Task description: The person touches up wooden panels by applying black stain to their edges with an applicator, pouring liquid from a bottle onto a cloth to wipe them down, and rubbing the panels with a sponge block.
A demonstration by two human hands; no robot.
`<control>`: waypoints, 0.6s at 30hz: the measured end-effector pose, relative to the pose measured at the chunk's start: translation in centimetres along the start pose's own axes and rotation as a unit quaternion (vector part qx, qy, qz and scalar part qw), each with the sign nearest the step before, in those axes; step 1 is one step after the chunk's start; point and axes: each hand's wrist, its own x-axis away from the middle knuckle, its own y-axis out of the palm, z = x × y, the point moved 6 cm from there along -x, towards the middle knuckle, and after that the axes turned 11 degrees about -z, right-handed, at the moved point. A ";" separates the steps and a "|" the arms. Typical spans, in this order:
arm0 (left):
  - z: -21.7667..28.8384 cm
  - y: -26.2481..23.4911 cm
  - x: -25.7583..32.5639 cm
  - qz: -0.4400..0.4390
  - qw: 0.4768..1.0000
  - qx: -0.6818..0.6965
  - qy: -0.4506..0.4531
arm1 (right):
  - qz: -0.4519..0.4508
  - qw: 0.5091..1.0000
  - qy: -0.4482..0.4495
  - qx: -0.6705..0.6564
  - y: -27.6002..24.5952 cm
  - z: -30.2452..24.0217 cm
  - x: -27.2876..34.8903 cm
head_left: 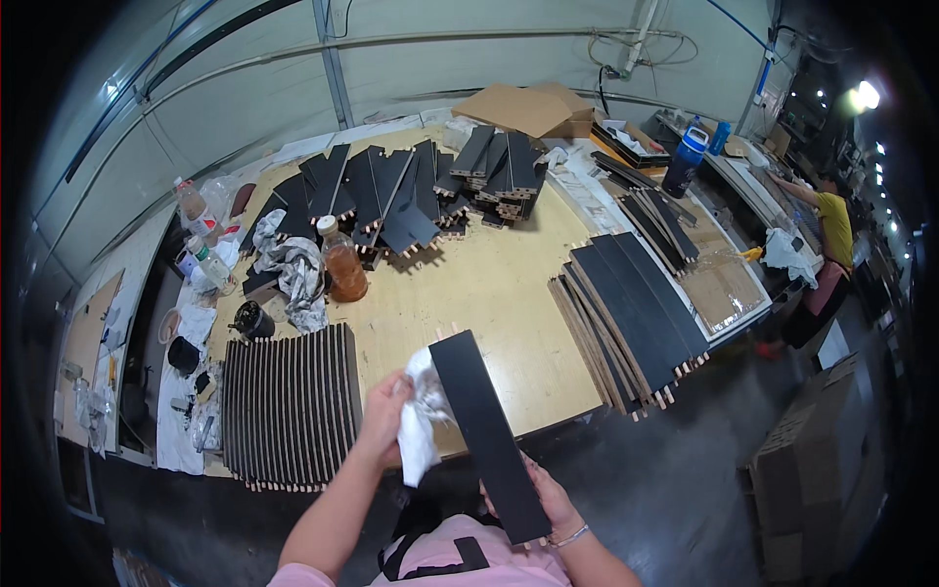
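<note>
Board (pixel 489 435) is gripped by the right hand (pixel 551 501) at the near edge of the table (pixel 479 293), rag (pixel 419 445) pinched in the left hand (pixel 383 416). Wiping looks kinda unfinished; stacks (pixel 631 298) are spread across the table, but which ones are done can't be told.

Pink shirt (pixel 452 536), black straps (pixel 472 554), 1 bracelet (pixel 570 537)

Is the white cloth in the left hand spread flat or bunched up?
Bunched: the white cloth hangs in crumpled folds from the left hand, beside the black board.
</note>
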 end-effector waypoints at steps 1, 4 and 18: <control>-0.1 2.4 1.1 -0.014 1.000 0.020 -0.010 | 0.001 1.000 -0.001 0.001 -0.2 -0.1 -0.1; 1.4 7.4 3.4 -0.086 0.996 -0.019 -0.033 | 0.010 0.999 0.018 0.028 -0.4 0.2 -0.1; 1.2 7.9 4.4 -0.049 0.997 -0.036 0.038 | 0.166 0.941 0.087 0.283 -0.5 -1.5 -0.6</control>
